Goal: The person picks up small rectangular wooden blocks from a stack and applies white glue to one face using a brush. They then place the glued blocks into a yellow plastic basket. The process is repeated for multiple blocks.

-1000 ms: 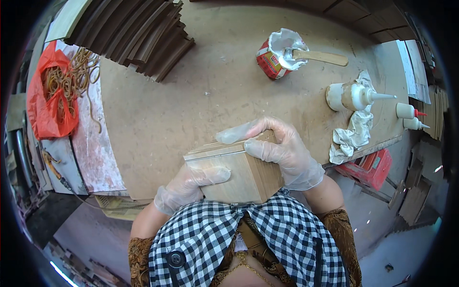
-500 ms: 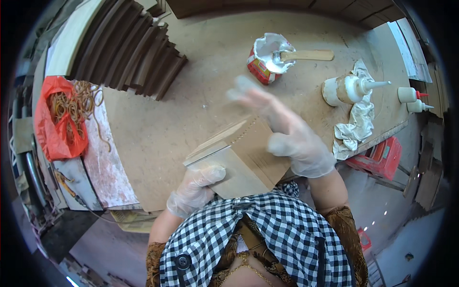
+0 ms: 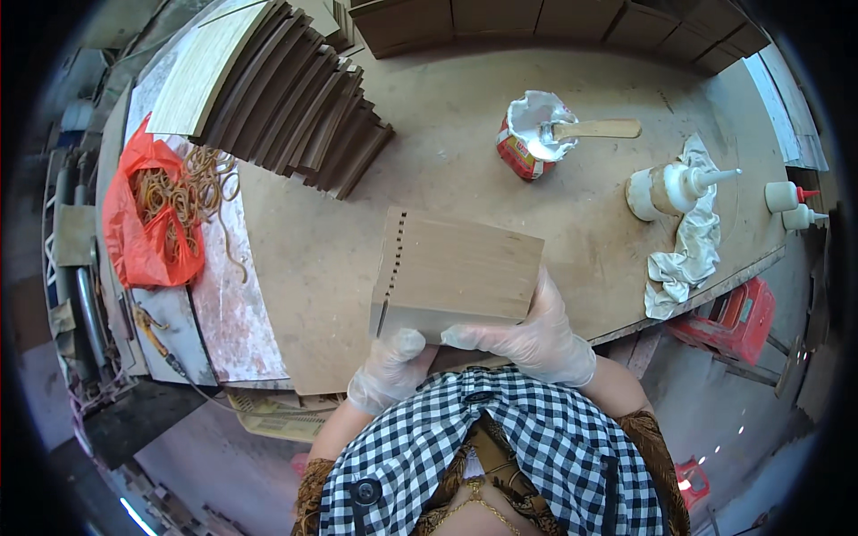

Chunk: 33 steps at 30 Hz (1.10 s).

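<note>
Both of my hands wear thin, translucent gloves. Close to my body they hold a brown wooden box (image 3: 460, 272), its broad face up and a row of small dark joint notches along its left edge. My left hand (image 3: 391, 368) grips the near left corner, thumb against the near side. Wrapped around the right end is my right hand (image 3: 541, 344), its thumb also lying along the near side. The fingers under the box are hidden. Beyond it stands a torn red and white tub (image 3: 525, 147) of white paste, with a wooden-handled brush (image 3: 594, 129) resting in it.
Curved dark wood panels (image 3: 295, 103) are stacked at far left, beside a red bag (image 3: 134, 237) of rubber bands. A glue bottle (image 3: 657, 190) and crumpled cloth (image 3: 697, 241) lie at right. Brown boxes (image 3: 492, 20) line the back; a red stool (image 3: 737, 322) stands below the table's right edge.
My right hand has come down from above the box and closed around its right end. The box has turned, so its notched edge now faces left. The whole view has shifted slightly.
</note>
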Available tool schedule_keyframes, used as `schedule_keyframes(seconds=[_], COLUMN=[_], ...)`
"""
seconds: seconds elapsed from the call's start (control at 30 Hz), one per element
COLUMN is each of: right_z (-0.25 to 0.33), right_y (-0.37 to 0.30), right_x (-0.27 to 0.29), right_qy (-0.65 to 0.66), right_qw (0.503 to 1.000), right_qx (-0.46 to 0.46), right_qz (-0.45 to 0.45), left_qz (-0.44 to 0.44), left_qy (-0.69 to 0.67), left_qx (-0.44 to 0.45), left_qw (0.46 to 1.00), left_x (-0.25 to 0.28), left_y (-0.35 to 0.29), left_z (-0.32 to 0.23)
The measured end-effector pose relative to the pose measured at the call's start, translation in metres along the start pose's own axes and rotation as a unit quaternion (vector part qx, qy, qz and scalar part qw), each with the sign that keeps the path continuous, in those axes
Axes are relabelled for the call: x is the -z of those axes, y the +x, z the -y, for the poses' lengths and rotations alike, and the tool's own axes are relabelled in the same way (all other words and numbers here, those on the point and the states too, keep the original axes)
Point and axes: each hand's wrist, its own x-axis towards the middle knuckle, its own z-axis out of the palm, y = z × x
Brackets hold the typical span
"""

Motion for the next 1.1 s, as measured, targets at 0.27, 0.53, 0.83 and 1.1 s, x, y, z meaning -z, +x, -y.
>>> schedule_keyframes(seconds=[0.27,0.53,0.83,1.1], right_z=[-0.017,-0.016,-0.004,-0.014], right_y=[0.014,0.021,0.020,0.018], right_x=[0.027,0.025,0.020,0.009], right_qy=[-0.285,-0.216,-0.090,-0.071], right_qw=[0.942,0.975,0.992,0.994], right_qx=[0.169,0.048,0.065,0.081], right_qz=[0.053,0.023,0.064,0.015], left_qz=[0.001,-0.030,-0.045,-0.042], left_qy=[0.176,0.278,0.269,0.247], left_qx=[-0.300,-0.151,-0.142,-0.132], left_qw=[0.938,0.948,0.952,0.959], left_x=[-0.018,-0.052,-0.053,-0.054], left_y=[0.020,0.031,0.036,0.039], left_z=[-0.045,-0.055,-0.053,-0.054])
